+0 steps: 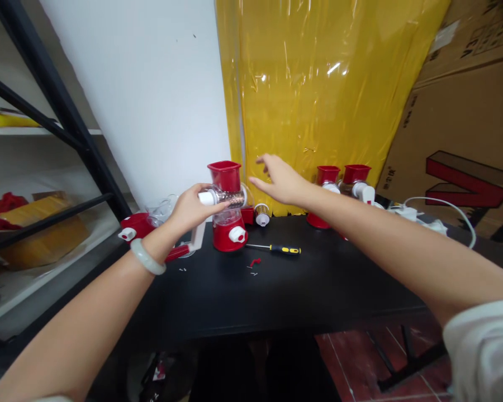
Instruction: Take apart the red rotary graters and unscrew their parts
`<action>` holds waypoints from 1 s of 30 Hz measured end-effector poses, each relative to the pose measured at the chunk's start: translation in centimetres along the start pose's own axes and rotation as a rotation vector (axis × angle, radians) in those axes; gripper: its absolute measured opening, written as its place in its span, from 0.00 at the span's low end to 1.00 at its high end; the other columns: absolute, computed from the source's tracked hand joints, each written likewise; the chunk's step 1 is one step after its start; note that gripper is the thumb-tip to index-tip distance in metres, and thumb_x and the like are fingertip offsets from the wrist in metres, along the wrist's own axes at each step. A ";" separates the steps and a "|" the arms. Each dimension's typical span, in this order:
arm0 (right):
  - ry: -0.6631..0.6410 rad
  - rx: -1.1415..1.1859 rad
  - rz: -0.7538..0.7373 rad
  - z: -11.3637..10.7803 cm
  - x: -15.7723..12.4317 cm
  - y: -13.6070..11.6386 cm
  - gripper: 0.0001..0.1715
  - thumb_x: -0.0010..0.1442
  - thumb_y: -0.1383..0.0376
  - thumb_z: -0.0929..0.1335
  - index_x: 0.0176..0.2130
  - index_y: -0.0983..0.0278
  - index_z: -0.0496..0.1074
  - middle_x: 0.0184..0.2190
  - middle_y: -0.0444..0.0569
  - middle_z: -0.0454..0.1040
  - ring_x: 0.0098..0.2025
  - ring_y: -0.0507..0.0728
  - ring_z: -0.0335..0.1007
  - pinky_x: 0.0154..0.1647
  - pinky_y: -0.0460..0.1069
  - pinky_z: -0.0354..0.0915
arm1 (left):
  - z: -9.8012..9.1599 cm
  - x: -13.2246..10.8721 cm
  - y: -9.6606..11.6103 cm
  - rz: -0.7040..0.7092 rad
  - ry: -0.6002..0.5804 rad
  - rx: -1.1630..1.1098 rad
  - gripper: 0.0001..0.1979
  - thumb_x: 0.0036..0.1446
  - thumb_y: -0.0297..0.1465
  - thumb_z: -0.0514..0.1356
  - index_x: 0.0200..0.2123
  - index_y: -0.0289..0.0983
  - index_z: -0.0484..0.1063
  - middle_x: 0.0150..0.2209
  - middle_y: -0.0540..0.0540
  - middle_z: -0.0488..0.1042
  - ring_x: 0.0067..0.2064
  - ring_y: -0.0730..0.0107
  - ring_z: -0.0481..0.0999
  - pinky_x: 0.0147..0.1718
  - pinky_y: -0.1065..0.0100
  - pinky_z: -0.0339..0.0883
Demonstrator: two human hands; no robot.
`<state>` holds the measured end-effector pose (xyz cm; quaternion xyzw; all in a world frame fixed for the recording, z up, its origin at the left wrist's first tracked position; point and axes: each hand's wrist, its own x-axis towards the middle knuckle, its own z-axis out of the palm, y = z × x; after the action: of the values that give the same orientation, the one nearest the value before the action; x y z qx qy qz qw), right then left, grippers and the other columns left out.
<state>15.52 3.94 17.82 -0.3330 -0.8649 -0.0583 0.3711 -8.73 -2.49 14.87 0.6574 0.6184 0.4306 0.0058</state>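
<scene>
A red and white rotary grater (228, 223) stands on the black table (302, 290), with a red hopper on top and a metal drum through its middle. My left hand (191, 209), with a pale bangle on the wrist, is closed round the drum's white end at the grater's left side. My right hand (279, 178) hovers open just right of the grater's top, fingers spread and holding nothing. A spare drum (262, 214) lies behind the grater. A screwdriver (281, 249) with a yellow and black handle lies to the grater's right.
Two more red graters (327, 177) (357, 180) stand at the back by a yellow plastic sheet (318, 84). Red and white parts (134, 228) lie at the table's left end. White cable and plugs (423, 215) sit far right. A metal shelf rack (46, 167) is left, cardboard boxes (465, 139) right.
</scene>
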 end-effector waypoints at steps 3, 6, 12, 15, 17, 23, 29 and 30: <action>-0.402 0.000 0.041 3.0 -5.8 2.6 0.27 0.62 0.51 0.67 0.49 0.72 0.72 0.43 0.62 0.75 0.44 0.64 0.73 0.46 0.56 0.67 | -1.5 -0.6 -1.5 -0.040 -0.020 0.011 0.37 0.41 0.48 0.70 0.52 0.37 0.71 0.53 0.38 0.76 0.53 0.48 0.74 0.54 0.53 0.67; -0.682 -0.038 0.058 6.1 -10.9 4.4 0.26 0.59 0.52 0.69 0.47 0.70 0.75 0.43 0.62 0.75 0.46 0.64 0.74 0.47 0.54 0.67 | -2.0 -0.9 -2.2 -0.069 -0.028 0.009 0.37 0.40 0.48 0.70 0.52 0.36 0.71 0.52 0.38 0.76 0.53 0.49 0.75 0.55 0.53 0.66; -0.626 -0.156 0.073 8.0 -14.7 5.5 0.12 0.62 0.68 0.66 0.46 0.68 0.75 0.44 0.59 0.73 0.48 0.61 0.72 0.52 0.52 0.65 | -1.1 -1.0 -2.2 -0.052 -0.051 -0.008 0.36 0.41 0.48 0.70 0.52 0.36 0.71 0.51 0.38 0.76 0.52 0.49 0.75 0.53 0.53 0.68; -0.656 -0.180 0.086 7.2 -14.9 6.0 0.11 0.62 0.70 0.65 0.44 0.70 0.74 0.44 0.61 0.73 0.47 0.62 0.72 0.51 0.52 0.65 | -0.3 -1.1 -2.0 -0.030 -0.070 -0.032 0.35 0.41 0.48 0.70 0.51 0.36 0.71 0.50 0.38 0.77 0.52 0.49 0.75 0.53 0.52 0.67; -0.695 -0.197 0.101 6.3 -15.3 6.6 0.11 0.59 0.72 0.66 0.43 0.69 0.73 0.43 0.61 0.73 0.46 0.62 0.73 0.50 0.51 0.66 | 0.2 -1.2 -2.0 -0.032 -0.091 -0.059 0.35 0.42 0.47 0.70 0.52 0.36 0.71 0.50 0.38 0.76 0.51 0.50 0.76 0.53 0.52 0.68; -0.809 -0.342 0.181 3.3 -17.5 7.9 0.18 0.52 0.78 0.66 0.43 0.68 0.71 0.43 0.61 0.73 0.43 0.64 0.76 0.44 0.53 0.68 | 1.1 -1.3 -3.1 0.002 -0.110 -0.065 0.36 0.42 0.47 0.69 0.53 0.36 0.70 0.51 0.38 0.76 0.52 0.51 0.76 0.52 0.51 0.68; -0.563 -0.155 0.108 0.4 -12.1 4.1 0.16 0.61 0.63 0.67 0.49 0.66 0.70 0.45 0.60 0.71 0.45 0.64 0.73 0.48 0.57 0.69 | 1.4 -1.6 -3.7 -0.019 -0.115 -0.030 0.37 0.41 0.48 0.70 0.53 0.34 0.70 0.52 0.35 0.75 0.54 0.49 0.75 0.54 0.52 0.67; -0.461 -0.105 0.062 0.2 -10.1 2.9 0.17 0.63 0.62 0.66 0.51 0.65 0.70 0.47 0.59 0.71 0.47 0.63 0.72 0.51 0.57 0.67 | 1.4 -1.7 -3.7 -0.024 -0.114 -0.023 0.37 0.42 0.48 0.69 0.53 0.35 0.70 0.53 0.35 0.75 0.54 0.48 0.75 0.54 0.51 0.67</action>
<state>22.30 0.87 10.39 -0.3828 -0.9119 -0.0142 0.1474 -10.71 -2.22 11.02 0.6735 0.6198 0.3993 0.0538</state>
